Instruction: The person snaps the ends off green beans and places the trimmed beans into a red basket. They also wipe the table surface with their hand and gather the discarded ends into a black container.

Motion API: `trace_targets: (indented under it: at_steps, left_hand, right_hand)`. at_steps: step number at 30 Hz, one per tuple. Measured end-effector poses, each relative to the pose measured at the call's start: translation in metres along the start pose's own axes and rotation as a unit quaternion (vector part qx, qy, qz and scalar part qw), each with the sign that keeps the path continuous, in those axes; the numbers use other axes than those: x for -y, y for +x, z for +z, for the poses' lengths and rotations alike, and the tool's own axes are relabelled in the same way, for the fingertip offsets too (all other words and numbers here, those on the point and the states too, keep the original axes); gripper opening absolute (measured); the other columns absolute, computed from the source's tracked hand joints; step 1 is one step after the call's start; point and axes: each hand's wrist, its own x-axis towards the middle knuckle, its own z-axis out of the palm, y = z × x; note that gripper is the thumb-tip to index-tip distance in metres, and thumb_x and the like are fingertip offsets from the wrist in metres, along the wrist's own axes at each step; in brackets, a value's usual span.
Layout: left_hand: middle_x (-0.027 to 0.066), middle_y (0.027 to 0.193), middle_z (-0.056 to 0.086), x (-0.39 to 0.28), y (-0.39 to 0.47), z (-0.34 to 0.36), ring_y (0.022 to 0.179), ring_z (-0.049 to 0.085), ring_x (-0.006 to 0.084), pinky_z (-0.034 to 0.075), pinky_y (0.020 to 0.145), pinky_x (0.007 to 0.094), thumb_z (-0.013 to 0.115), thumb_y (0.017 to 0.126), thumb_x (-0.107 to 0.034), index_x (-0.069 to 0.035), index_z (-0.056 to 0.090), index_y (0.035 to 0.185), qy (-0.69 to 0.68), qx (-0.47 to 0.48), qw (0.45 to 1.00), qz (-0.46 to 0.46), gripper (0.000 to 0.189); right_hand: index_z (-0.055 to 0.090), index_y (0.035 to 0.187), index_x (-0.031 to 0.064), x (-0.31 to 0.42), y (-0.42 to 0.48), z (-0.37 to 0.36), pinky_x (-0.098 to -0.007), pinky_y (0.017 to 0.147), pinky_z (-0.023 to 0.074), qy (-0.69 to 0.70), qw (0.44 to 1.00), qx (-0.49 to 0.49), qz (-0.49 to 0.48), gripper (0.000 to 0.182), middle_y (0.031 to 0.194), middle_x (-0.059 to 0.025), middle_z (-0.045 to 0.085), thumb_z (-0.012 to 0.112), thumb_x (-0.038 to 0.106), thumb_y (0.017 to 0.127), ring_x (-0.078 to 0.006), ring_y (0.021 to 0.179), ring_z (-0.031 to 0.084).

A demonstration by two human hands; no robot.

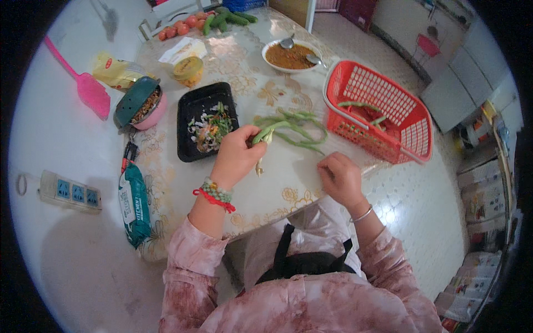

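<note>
My left hand (238, 152) is closed on green beans (272, 127), pinching them near one end; a pale, withered piece hangs below the fingers. Several long beans trail right across the floral tablecloth (291, 177). My right hand (340, 177) is held near the table's front edge, fingers curled, just below a bean tip; whether something small is inside the curled fingers cannot be told. A black plastic tray (185, 145) with green and whitish scraps lies left of the beans. To the right, a red plastic basket (374, 141) holds a few green beans.
Behind stand a bowl of reddish-brown food (291, 57) with two spoons, a lidded tub (188, 71), tomatoes (183, 28) and cucumbers (227, 20). A pink bowl (153, 114) with a green strainer, a teal packet (135, 204) and a pink fly swatter (92, 93) are at left.
</note>
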Motion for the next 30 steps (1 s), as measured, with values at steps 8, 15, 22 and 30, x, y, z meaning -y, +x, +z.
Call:
trace_targets:
  at_steps: [8,15,22,30]
  left_hand:
    - [-0.0024,0.072,0.054,-0.009,-0.008,-0.035,0.054,0.047,0.0036,0.039,0.049,0.0174,0.058,0.081,-0.005,0.0,0.056,0.101,-0.31,0.047,0.946,-0.078,0.021]
    - [-0.0005,0.076,0.054,-0.009,-0.013,-0.046,0.055,0.047,0.0043,0.039,0.049,0.0171,0.053,0.078,0.0,-0.001,0.056,0.095,-0.332,0.095,0.938,-0.014,0.018]
    - [-0.0006,0.073,0.054,0.006,-0.007,-0.083,0.054,0.046,0.0044,0.036,0.047,0.0176,0.053,0.079,0.0,-0.003,0.057,0.09,-0.483,-0.047,0.874,0.021,0.011]
    - [-0.0008,0.073,0.055,0.022,0.001,-0.095,0.055,0.047,0.0051,0.035,0.046,0.0178,0.055,0.082,-0.004,-0.004,0.057,0.093,-0.492,-0.144,0.858,0.025,0.011]
  right_hand:
    - [0.054,0.105,0.0057,0.059,0.052,0.009,-0.0363,0.071,0.0481,0.088,0.995,0.019,0.051,0.033,0.107,-0.0135,0.054,0.063,0.006,0.073,-0.028,0.083,0.059]
    - [0.05,0.102,0.0038,0.075,0.129,0.047,-0.0414,0.077,0.0439,0.008,0.985,-0.02,-0.171,0.025,0.104,-0.0167,0.056,0.057,0.006,0.079,-0.0331,0.094,0.054]
    - [0.043,0.082,0.0067,0.102,0.184,0.068,-0.026,0.047,0.0365,0.549,0.823,0.039,0.138,0.016,0.066,-0.0024,0.047,0.045,0.018,0.093,-0.0117,0.053,0.044]
    - [0.053,0.085,0.0056,0.141,0.177,0.092,-0.0196,0.053,0.0386,0.525,0.818,0.199,0.121,0.011,0.073,0.0039,0.053,0.061,0.013,0.085,-0.003,0.064,0.047]
